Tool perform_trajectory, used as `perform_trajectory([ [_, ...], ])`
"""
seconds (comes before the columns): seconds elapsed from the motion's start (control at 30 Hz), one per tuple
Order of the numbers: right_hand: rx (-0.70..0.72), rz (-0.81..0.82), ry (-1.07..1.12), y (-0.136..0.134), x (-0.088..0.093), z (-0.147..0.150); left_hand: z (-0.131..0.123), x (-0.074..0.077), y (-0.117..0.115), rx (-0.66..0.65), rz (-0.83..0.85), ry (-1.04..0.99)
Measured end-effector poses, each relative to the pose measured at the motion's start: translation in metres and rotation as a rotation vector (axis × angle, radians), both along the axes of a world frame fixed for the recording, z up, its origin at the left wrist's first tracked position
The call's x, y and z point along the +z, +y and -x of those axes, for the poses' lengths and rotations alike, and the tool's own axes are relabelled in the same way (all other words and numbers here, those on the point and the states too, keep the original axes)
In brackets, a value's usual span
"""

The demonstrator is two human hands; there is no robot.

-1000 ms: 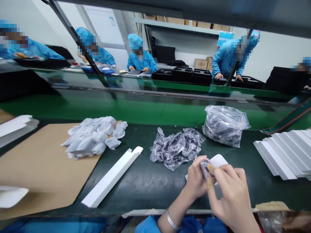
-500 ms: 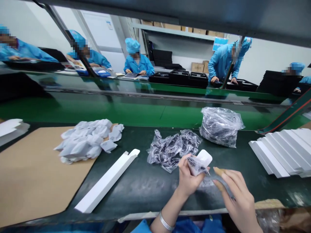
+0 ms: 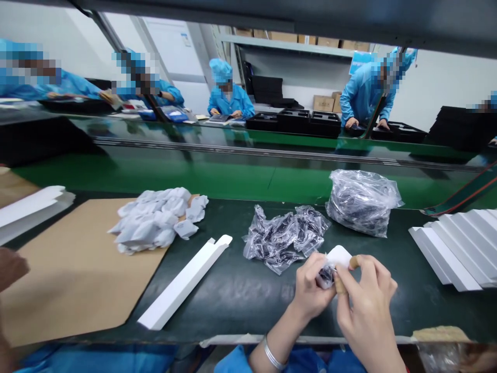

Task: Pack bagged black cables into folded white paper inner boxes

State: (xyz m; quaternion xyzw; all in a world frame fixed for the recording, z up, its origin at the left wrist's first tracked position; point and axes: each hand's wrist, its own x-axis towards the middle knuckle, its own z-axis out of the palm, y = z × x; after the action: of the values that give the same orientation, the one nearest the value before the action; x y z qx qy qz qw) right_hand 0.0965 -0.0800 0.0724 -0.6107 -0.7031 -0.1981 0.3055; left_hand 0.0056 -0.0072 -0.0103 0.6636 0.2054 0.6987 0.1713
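Note:
My left hand (image 3: 313, 287) is wrapped round a narrow white cardboard box (image 3: 338, 256), its open end and raised flap facing up. A clear plastic bag with something dark in it (image 3: 326, 275) shows at the box's mouth. My right hand (image 3: 365, 292), with tan finger cots on its fingertips, closes on the edge of that opening beside the flap. Just beyond my hands lies a loose pile of clear bags with black items (image 3: 279, 235). A second long white box (image 3: 186, 282), with one end flap open, rests on the dark green bench to the left.
A fuller plastic bag (image 3: 363, 202) stands behind the pile. White boxes (image 3: 462, 248) are stacked at right. Small white packets (image 3: 155, 217) lie on a cardboard sheet (image 3: 89, 280). Another person's hand (image 3: 11, 269) reaches in at left. Co-workers in blue sit beyond the green conveyor (image 3: 217, 176).
My right hand has moved left onto the mouth of the box and its fingers have closed there. The view has shifted slightly left. Another person's hand has appeared at the left edge.

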Motion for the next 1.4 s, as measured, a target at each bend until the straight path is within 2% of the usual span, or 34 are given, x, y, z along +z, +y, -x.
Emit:
perform_trajectory([
  [0.1,0.041,-0.018,-0.01,-0.002,0.002,0.0,0.003,0.002,0.0,0.016,-0.012,0.024],
  [0.33,0.058,-0.164,0.128,-0.005,0.005,-0.006,0.006,0.004,-0.002,0.051,0.048,0.055],
  [0.43,0.031,-0.147,0.148,-0.002,0.003,-0.003,0.006,-0.002,-0.003,0.094,0.082,0.058],
  [0.53,0.048,-0.149,0.196,0.004,0.0,0.002,0.005,-0.006,-0.001,0.093,0.039,0.028],
  [0.67,0.102,-0.091,0.221,0.01,0.001,0.009,0.006,-0.008,0.001,0.057,0.012,0.002],
  [0.8,0.214,-0.003,0.173,0.003,0.007,0.009,0.011,-0.005,0.0,0.037,0.021,-0.044],
  [0.87,0.226,-0.049,0.267,-0.001,0.009,0.003,0.014,-0.001,-0.001,0.081,0.031,0.0],
  [0.93,0.179,-0.084,0.412,0.0,0.009,-0.004,0.017,0.003,-0.002,0.142,0.02,0.069],
  [0.97,0.163,-0.052,0.491,0.002,0.008,-0.008,0.018,0.004,-0.002,0.153,0.005,0.1],
  [1.03,0.193,0.125,0.652,0.007,0.005,-0.014,0.017,0.006,-0.003,0.125,-0.002,0.118],
  [1.1,0.307,0.317,0.786,0.011,0.003,-0.017,0.012,0.005,-0.004,0.07,0.041,0.071],
  [1.17,0.393,0.406,0.839,0.011,0.002,-0.016,0.007,0.001,-0.005,0.025,0.084,-0.005],
  [1.23,0.406,0.385,0.8,0.007,0.001,-0.012,0.003,-0.003,-0.006,0.0,0.09,-0.039],
  [1.3,0.356,0.285,0.711,0.003,0.001,-0.007,0.001,-0.005,-0.008,0.006,0.081,-0.015],
  [1.4,0.276,0.094,0.564,-0.001,-0.002,-0.002,0.0,-0.004,-0.01,0.101,0.058,0.057],
])
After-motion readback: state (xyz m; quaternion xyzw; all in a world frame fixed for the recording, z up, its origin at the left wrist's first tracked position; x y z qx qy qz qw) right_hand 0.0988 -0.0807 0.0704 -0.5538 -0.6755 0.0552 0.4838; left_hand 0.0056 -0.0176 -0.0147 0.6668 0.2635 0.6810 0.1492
